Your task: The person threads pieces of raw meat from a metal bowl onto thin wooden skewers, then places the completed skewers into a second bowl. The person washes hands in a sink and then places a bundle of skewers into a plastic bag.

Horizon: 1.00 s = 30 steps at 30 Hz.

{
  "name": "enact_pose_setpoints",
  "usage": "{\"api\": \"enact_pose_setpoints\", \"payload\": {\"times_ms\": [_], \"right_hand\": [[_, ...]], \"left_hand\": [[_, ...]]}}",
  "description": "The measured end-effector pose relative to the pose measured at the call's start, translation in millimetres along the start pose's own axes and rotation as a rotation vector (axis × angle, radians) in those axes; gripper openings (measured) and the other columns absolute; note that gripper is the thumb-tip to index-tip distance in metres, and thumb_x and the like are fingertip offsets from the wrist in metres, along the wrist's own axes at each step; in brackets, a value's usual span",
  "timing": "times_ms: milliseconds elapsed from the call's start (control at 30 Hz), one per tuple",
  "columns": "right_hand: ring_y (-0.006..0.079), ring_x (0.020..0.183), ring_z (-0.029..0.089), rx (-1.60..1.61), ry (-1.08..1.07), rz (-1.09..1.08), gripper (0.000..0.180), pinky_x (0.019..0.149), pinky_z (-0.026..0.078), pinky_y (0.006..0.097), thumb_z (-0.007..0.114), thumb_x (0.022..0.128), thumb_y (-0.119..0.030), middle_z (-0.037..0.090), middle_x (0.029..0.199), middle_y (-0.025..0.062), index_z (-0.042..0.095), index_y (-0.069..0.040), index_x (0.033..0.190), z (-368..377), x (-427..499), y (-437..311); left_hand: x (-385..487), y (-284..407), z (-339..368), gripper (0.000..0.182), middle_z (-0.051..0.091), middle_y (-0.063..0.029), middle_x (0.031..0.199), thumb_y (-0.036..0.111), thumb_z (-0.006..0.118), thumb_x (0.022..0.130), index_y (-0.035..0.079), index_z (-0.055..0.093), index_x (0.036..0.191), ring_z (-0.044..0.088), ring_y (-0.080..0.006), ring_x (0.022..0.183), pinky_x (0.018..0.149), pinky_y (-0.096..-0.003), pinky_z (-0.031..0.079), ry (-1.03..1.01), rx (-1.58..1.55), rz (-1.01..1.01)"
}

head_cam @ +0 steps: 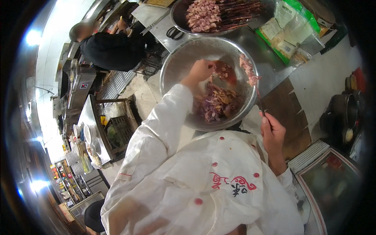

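My right hand (pixel 272 129) grips the bare lower end of a dark skewer (pixel 258 94). Pieces of raw meat (pixel 248 69) are threaded along its upper part, over the right rim of a large stainless-steel bowl (pixel 183 55). Inside that bowl is my left hand (pixel 202 70), fingers curled together above the meat; whether a piece is pinched between them I cannot tell. Loose raw meat mixed with yellowish slices (pixel 218 101) lies in the lower part of the bowl. Reddish liquid (pixel 227 72) with small bits pools beyond my left fingers.
A second metal bowl (pixel 179 22) behind holds many meat skewers (pixel 204 14). Black-handled scissors (pixel 175 33) and a green-edged plastic bag (pixel 289 32) lie on the steel table (pixel 264 54). Flattened cardboard (pixel 286 117) covers floor at right. A person in black (pixel 113 50) works at upper left.
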State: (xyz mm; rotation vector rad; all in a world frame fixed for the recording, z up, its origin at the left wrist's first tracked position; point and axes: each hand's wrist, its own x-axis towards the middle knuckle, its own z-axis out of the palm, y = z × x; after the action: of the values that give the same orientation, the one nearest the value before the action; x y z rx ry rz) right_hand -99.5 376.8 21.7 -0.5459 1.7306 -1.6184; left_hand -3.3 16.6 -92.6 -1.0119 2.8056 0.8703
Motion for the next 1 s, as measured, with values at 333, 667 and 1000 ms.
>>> {"api": "enact_pose_setpoints", "payload": {"times_ms": [333,667,1000], "right_hand": [[0.0013,0.059,0.041,0.018,0.089,0.085,0.025,0.052,0.033,0.0189,0.058,0.099,-0.015,0.051,0.068,-0.0060,0.066,0.003,0.115,-8.6,-13.2,2.9],[0.0023,0.061,0.043,-0.045,0.005,0.040,0.025,0.054,0.035,0.0197,0.059,0.099,-0.014,0.053,0.068,-0.0048,0.067,0.003,0.115,-8.0,-8.2,-0.1],[0.0031,0.059,0.042,-0.256,-0.193,-0.103,0.023,0.053,0.037,0.0222,0.060,0.096,-0.011,0.049,0.063,-0.0020,0.067,0.004,0.112,4.1,-5.8,-16.0]], "left_hand": [[45.0,41.2,33.7,0.026,0.070,-0.0186,0.104,0.019,0.068,0.078,0.006,0.071,0.101,0.066,-0.0344,0.102,0.086,-0.0433,0.055,-0.206,0.323,-0.090],[24.0,27.8,6.1,0.029,0.071,-0.0139,0.094,0.023,0.064,0.083,0.002,0.070,0.102,0.068,-0.0277,0.088,0.077,-0.0372,0.055,-0.136,-0.295,-0.178],[-72.4,64.5,-70.1,0.032,0.065,-0.0130,0.110,0.013,0.043,0.098,-0.007,0.059,0.117,0.062,-0.0237,0.097,0.086,-0.0350,0.050,-0.055,-1.706,-0.195]]}}
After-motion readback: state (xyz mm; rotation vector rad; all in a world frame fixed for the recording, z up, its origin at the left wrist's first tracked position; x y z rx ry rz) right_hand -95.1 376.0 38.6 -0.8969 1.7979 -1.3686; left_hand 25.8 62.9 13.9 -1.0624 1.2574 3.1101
